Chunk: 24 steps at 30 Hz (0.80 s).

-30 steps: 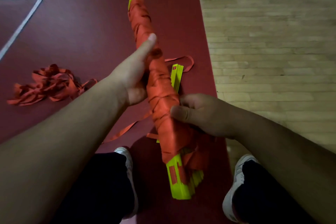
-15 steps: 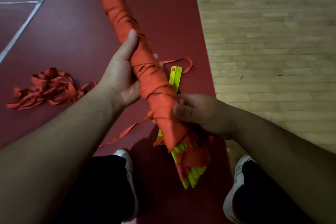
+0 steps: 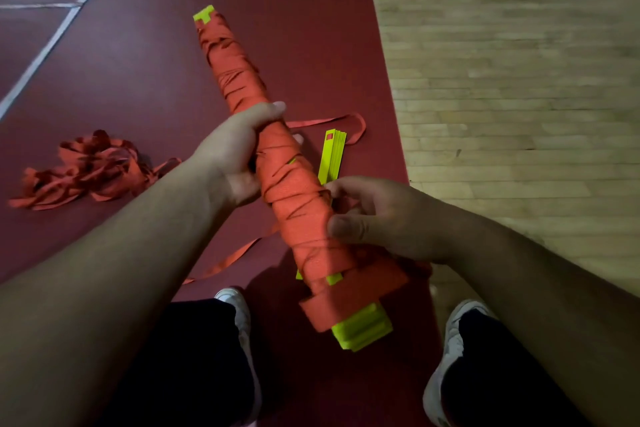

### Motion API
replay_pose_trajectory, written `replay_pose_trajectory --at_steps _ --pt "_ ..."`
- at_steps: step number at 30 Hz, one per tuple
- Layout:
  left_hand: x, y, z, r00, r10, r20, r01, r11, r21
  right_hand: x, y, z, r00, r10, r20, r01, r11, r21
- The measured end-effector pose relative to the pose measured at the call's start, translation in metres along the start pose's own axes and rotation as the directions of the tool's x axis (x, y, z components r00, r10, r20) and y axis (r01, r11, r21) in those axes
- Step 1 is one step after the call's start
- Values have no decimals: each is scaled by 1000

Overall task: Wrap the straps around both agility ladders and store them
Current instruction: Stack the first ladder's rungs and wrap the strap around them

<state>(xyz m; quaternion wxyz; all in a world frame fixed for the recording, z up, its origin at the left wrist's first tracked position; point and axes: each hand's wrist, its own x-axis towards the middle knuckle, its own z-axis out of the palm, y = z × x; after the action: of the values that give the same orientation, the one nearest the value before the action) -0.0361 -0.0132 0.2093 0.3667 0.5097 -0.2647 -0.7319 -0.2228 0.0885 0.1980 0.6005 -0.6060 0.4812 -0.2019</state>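
Rolled ladder (image 3: 298, 215) another turn since half-second ago; holding above mat (image 3: 173, 62); gripping mid-length with left hand (image 3: 239, 156), fingers curled round; pinching lower wraps, probably strap end, with right hand (image 3: 377, 218); first nearly bound; still to wrap second ladder (image 3: 334, 156) on mat, straps (image 3: 86, 166) loose leftward.

Maroon mat (image 3: 311, 28), wood floor (image 3: 519, 80), perhaps sneakers (image 3: 239, 310)

Bare forearms (image 3: 121, 253), black trousers (image 3: 194, 364), white shoes (image 3: 446, 357)
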Motion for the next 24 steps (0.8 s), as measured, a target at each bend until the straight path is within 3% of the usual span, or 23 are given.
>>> replay_pose_trajectory --at_steps 3,5,8,12,15,18,21,24 --pt "-4 1 0 996 39 82 -34 998 -60 -5 -5 -1 998 1 60 4 996 -91" --pt "-4 1 3 992 61 112 -48 992 -119 -6 -7 0 995 -49 84 47 999 17" --pt "-1 0 5 997 36 64 -30 996 -84 -4 -7 2 994 -97 43 90 986 142" --pt "5 -11 2 1000 -18 -3 18 999 -47 -2 -9 6 997 -71 -12 72 986 152" --pt "9 -12 2 999 -35 -27 33 996 -82 0 -10 4 999 -21 -47 23 999 32" --pt "4 -11 7 999 -34 15 35 998 -48 1 3 6 999 47 16 -44 992 -116" --pt "-5 -13 14 991 25 131 -26 1000 2 -2 13 20 990 110 83 -123 978 169" --pt "-5 -9 15 983 69 168 -53 994 -96 -2 15 30 983 60 176 -142 855 498"
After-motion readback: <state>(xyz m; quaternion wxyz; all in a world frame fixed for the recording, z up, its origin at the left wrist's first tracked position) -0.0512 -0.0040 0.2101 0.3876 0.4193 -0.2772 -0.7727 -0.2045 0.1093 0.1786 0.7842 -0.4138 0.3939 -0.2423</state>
